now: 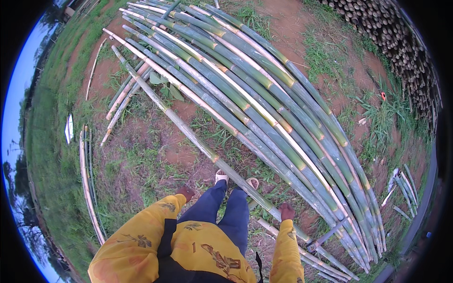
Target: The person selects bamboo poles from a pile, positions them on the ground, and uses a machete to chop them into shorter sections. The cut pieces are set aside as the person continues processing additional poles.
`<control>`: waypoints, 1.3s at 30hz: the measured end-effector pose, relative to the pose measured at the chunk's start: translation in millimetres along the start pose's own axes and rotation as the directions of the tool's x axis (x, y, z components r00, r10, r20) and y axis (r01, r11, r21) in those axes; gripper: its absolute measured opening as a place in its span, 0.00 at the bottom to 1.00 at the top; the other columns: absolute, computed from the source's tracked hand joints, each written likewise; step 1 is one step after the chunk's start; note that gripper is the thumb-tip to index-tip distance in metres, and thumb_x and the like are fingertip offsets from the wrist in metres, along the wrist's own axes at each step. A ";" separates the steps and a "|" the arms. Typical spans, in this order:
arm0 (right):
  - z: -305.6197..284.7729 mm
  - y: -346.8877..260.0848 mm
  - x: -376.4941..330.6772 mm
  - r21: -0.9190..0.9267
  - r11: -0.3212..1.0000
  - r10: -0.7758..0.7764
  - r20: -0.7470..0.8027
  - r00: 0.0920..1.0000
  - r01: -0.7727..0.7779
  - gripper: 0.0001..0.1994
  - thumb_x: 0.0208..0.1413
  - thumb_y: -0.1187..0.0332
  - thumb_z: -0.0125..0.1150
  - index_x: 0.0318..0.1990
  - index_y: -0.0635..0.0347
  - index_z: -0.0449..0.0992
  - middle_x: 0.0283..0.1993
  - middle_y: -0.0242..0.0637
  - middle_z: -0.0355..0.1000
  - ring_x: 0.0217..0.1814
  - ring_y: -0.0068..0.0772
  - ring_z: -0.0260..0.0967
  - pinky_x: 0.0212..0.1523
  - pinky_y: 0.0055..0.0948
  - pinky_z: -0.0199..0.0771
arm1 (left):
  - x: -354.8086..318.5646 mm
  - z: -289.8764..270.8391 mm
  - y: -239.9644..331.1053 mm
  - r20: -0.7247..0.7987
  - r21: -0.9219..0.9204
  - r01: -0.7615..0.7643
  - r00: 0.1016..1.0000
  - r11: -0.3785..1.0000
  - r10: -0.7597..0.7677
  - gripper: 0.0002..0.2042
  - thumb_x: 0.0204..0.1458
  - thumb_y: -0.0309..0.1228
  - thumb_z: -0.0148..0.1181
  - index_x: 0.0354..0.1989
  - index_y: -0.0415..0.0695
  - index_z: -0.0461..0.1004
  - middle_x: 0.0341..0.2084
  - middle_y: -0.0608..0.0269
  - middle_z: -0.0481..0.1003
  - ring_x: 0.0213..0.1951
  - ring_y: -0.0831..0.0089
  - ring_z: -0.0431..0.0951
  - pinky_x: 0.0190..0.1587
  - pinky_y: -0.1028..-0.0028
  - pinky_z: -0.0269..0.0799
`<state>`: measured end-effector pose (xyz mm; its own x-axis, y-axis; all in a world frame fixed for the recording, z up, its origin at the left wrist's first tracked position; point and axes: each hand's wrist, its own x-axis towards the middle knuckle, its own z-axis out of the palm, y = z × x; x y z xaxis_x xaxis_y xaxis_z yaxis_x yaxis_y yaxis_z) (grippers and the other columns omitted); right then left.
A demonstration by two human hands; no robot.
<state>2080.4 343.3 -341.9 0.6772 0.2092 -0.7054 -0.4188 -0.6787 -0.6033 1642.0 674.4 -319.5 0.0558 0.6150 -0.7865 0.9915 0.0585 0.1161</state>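
Note:
A long green bamboo pole (194,139) runs slantwise on the ground from the upper left, past my sandalled feet, to the lower right. To the right of it lies a broad layer of bamboo poles (257,111), side by side. My left hand (187,193) hangs beside my left thigh, apart from the poles. Nearest to the single pole is my right hand (286,212), over its right side; whether it touches the pole I cannot tell. Nothing shows in either hand, and the fingers are too dark and small to make out.
A metal tool (326,234) of unclear kind lies across the poles at lower right. Shorter bamboo pieces (128,89) lie crossed at upper left, thin poles (86,184) at far left. A stack of cut poles (384,28) stands at upper right. Grass and red soil surround me.

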 end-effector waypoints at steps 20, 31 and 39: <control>-36.7 68.0 140.7 -0.543 0.806 -0.269 0.020 0.963 0.236 0.21 0.56 0.51 0.62 0.52 0.50 0.83 0.49 0.50 0.80 0.53 0.56 0.77 0.57 0.45 0.75 | 31.0 44.3 113.0 0.190 -0.330 -0.231 0.933 0.915 0.304 0.18 0.55 0.35 0.63 0.52 0.40 0.78 0.35 0.54 0.82 0.34 0.70 0.81 0.42 0.68 0.77; 9.4 1.1 212.0 -0.640 0.762 -0.254 -0.156 0.955 0.098 0.36 0.53 0.60 0.69 0.69 0.56 0.62 0.59 0.51 0.71 0.59 0.55 0.71 0.62 0.51 0.68 | 30.1 91.8 43.7 0.303 -0.206 0.022 0.952 0.978 0.043 0.21 0.54 0.37 0.62 0.54 0.39 0.77 0.36 0.55 0.83 0.39 0.67 0.83 0.47 0.69 0.77; 41.1 6.0 268.9 -0.901 0.337 -0.378 0.137 0.916 0.274 0.47 0.46 0.55 0.77 0.73 0.48 0.57 0.67 0.44 0.61 0.72 0.46 0.58 0.73 0.52 0.52 | 31.8 114.7 72.5 0.291 -0.098 0.091 0.955 0.991 -0.059 0.19 0.57 0.39 0.65 0.54 0.44 0.77 0.39 0.55 0.83 0.44 0.65 0.83 0.51 0.67 0.76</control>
<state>2235.2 424.4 -550.5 0.6953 0.5443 -0.4693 0.5894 -0.8055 -0.0610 1729.1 608.0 -405.7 0.0289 0.3549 -0.9345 0.9763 0.1908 0.1026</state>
